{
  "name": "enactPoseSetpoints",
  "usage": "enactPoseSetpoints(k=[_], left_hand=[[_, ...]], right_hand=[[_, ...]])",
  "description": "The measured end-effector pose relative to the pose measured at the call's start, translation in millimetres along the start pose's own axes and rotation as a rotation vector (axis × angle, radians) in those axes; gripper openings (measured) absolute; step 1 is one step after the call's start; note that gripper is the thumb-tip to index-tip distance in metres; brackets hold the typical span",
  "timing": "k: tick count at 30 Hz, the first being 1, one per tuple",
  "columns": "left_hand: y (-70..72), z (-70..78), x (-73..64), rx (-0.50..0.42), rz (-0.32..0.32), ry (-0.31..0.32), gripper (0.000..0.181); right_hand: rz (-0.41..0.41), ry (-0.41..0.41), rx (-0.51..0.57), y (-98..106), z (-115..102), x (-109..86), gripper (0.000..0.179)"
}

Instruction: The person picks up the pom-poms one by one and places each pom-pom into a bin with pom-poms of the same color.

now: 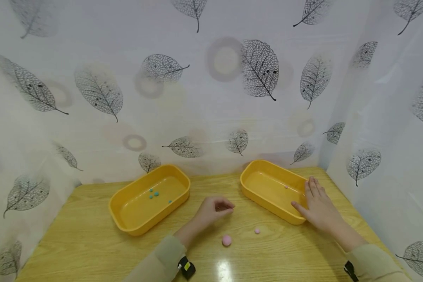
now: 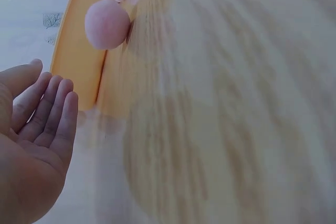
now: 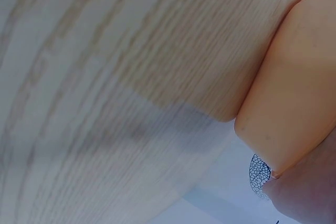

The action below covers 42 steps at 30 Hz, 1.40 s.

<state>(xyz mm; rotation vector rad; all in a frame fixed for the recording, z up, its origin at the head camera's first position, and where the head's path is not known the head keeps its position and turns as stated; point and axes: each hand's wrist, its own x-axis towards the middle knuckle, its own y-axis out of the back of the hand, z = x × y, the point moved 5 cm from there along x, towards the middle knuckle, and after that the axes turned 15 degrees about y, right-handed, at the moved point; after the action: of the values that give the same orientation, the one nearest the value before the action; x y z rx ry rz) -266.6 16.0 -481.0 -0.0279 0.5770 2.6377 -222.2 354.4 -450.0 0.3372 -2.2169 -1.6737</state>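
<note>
My left hand (image 1: 213,211) hovers over the table between two yellow trays, fingers loosely bent and apart from the thumb. The left wrist view shows no object in that hand (image 2: 39,129). Just in front of it on the wood lie a larger pink ball (image 1: 226,240) and a small pink ball (image 1: 257,231). My right hand (image 1: 319,207) rests on the near right corner of the right yellow tray (image 1: 273,207), its fingers extended along the end rim and the thumb spread towards the inside. A tiny pink ball (image 1: 286,187) sits in that tray.
The left yellow tray (image 1: 155,222) holds several small blue-green balls (image 1: 156,194). Both trays stand towards the back of the wooden table (image 1: 74,243). A white leaf-patterned sheet (image 1: 211,117) hangs behind and along the sides.
</note>
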Motion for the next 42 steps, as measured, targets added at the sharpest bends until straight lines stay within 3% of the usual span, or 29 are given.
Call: enactPoseSetpoints(k=[15, 33, 42], left_hand=[[-5.0, -17.3, -18.0, 0.005, -0.116, 0.041, 0.016], [-2.2, -20.3, -41.6, -0.038, -0.216, 0.078, 0.023], [-0.8, -22.3, -45.4, 0.01, -0.264, 0.003, 0.032]], right_hand=[[0.006, 0.005, -0.024, 0.3, 2.1, 0.4, 0.101], [0.007, 0.003, -0.025, -2.1, 5.1, -0.3, 0.101], [0.004, -0.003, -0.02, -0.3, 3.3, 0.0, 0.1]])
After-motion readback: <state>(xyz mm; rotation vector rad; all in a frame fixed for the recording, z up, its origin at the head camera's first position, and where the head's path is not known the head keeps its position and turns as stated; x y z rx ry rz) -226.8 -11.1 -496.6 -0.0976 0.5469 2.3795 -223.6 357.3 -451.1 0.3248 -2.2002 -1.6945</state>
